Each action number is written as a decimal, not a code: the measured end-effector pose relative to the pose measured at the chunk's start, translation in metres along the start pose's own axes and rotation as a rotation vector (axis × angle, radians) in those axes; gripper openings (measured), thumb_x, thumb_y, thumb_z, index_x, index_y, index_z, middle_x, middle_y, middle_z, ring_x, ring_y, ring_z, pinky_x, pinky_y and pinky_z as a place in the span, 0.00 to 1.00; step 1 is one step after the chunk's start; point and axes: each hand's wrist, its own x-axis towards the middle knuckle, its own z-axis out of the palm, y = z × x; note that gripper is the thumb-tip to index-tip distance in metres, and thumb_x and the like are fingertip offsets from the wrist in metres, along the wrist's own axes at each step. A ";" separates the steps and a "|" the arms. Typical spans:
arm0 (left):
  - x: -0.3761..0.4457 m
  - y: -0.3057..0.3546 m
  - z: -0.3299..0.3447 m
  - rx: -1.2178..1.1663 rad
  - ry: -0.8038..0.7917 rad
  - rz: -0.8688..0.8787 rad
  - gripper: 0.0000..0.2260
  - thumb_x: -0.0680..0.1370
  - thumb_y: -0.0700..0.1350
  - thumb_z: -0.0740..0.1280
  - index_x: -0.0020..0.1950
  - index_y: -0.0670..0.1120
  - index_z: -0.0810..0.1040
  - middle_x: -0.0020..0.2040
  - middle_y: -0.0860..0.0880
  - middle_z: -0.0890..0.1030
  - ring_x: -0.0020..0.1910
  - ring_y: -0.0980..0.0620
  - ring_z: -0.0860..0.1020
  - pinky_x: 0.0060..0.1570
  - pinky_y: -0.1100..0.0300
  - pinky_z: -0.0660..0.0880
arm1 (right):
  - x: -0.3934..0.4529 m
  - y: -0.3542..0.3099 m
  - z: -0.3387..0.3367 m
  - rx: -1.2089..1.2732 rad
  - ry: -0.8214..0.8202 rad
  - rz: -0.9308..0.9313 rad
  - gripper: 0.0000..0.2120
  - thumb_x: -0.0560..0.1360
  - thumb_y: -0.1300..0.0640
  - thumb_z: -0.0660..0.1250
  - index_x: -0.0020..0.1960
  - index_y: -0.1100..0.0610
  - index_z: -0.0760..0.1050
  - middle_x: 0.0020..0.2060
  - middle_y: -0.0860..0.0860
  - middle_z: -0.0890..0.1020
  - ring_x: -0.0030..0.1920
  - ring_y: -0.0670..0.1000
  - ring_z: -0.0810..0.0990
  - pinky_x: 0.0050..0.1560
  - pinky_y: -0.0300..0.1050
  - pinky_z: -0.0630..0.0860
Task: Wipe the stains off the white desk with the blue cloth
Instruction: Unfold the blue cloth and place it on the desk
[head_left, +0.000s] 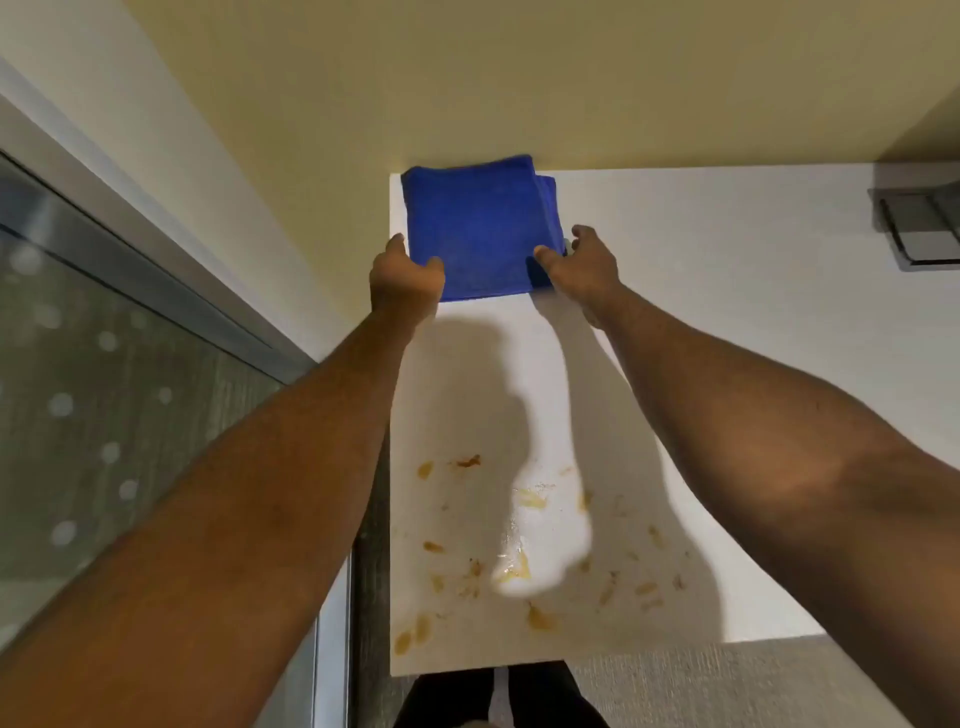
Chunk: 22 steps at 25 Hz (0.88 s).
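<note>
— Head view: how many cloths?
— One folded blue cloth (480, 228), at the white desk's (727, 312) far-left corner. Your left hand (405, 275) and right hand (584, 265) pinch its near corners.
— Stains (519, 561)?
— Over a dozen, near you.

The left hand (404, 280) and right hand (582, 270) are covering the cloth's (478, 228) near corners at 12 o'clock. The grey object (919, 223) at 2 o'clock is running off the picture's edge.
</note>
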 end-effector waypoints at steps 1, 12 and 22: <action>0.009 0.002 0.001 0.054 -0.017 -0.036 0.25 0.79 0.46 0.65 0.73 0.36 0.65 0.71 0.38 0.71 0.69 0.40 0.71 0.64 0.55 0.69 | 0.006 -0.004 0.003 -0.025 0.013 0.003 0.35 0.75 0.46 0.68 0.75 0.60 0.59 0.70 0.57 0.71 0.67 0.57 0.72 0.63 0.46 0.70; 0.046 0.019 0.013 -0.088 -0.104 -0.171 0.23 0.72 0.38 0.71 0.66 0.42 0.70 0.54 0.45 0.75 0.56 0.45 0.77 0.54 0.57 0.77 | 0.042 -0.021 0.011 -0.115 -0.008 0.065 0.11 0.71 0.55 0.68 0.49 0.57 0.69 0.42 0.51 0.75 0.40 0.50 0.74 0.37 0.41 0.71; 0.054 0.051 0.003 -0.319 -0.219 -0.122 0.24 0.74 0.34 0.69 0.70 0.43 0.72 0.68 0.40 0.74 0.60 0.45 0.76 0.56 0.54 0.79 | 0.032 -0.040 -0.030 0.416 -0.162 0.055 0.30 0.68 0.72 0.59 0.61 0.44 0.77 0.46 0.49 0.80 0.37 0.49 0.79 0.28 0.37 0.75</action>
